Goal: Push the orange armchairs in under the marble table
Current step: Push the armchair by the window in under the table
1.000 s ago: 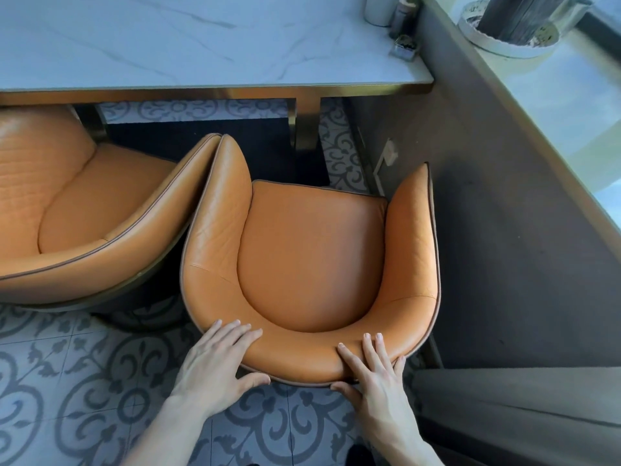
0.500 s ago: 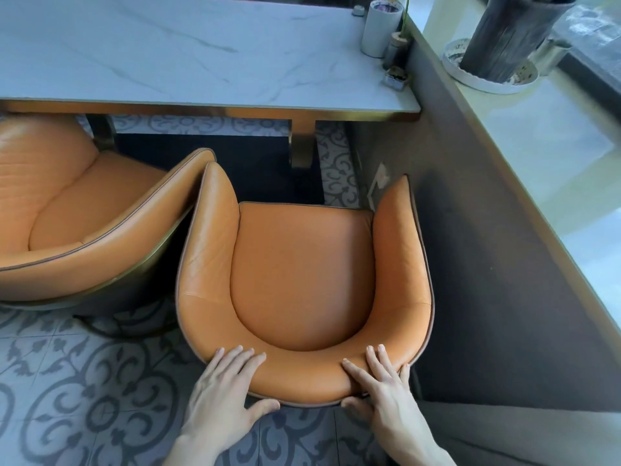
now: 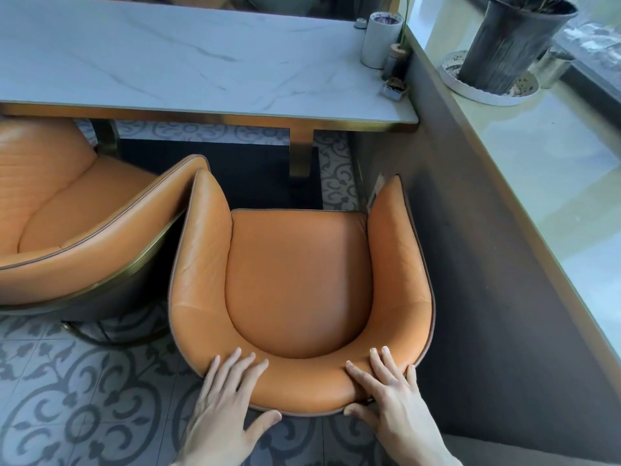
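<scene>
An orange leather armchair [image 3: 299,280] faces the white marble table [image 3: 168,62], with its arm tips a short way in front of the table's edge. My left hand [image 3: 221,405] and my right hand [image 3: 393,401] both grip its curved backrest, fingers on top and thumbs behind the rim. A second orange armchair [image 3: 84,223] stands at the left, angled, its side touching the first chair's left arm. Its front lies partly under the table.
A gold table leg [image 3: 300,153] stands just ahead of the seat. A dark low wall [image 3: 487,264] runs close along the chair's right side, with a ledge and a potted plant [image 3: 510,45] above. A white cup [image 3: 381,40] sits on the table's far right corner.
The view has tilted up, showing more of the table. The chair now sits squarer to the table. Both hands stay on the backrest.
</scene>
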{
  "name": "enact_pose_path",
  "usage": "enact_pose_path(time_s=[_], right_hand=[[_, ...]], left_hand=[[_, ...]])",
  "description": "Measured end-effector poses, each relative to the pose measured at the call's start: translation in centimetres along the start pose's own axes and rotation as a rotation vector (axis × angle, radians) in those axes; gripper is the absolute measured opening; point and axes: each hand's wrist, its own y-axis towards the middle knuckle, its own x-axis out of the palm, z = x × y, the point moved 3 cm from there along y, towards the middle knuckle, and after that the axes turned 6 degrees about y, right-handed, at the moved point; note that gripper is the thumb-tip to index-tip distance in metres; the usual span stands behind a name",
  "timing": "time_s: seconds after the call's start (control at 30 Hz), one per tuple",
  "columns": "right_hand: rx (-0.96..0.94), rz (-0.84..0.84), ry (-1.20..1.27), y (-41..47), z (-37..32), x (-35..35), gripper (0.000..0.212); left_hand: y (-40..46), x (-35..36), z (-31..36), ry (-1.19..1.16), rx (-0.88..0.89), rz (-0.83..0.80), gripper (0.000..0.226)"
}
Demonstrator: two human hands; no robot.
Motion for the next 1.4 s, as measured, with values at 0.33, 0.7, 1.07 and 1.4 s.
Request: enact_pose_path(time_s=[0.33, 0.7, 1.07, 1.4], right_hand=[[-0.041, 0.128, -0.088, 1.6, -0.1, -0.2, 0.072], [-0.029, 0.120, -0.058, 8.2, 1.0, -1.5, 0.067], [-0.057, 0.118, 0.036, 12.9, 3.0, -4.4, 0.070], [-0.062, 0.103, 0.067, 17.8, 4.4, -6.4, 0.073]], left_hand=[[2.2, 0.4, -1.4, -0.089, 0.056, 0.011, 0.072], [8.8, -1.8, -3.8, -0.058, 0.048, 0.012, 0.072], [13.9, -2.6, -3.5, -0.078, 0.027, 0.031, 0.073], [19.2, -3.8, -4.3, -0.079, 0.012, 0.022, 0.074]])
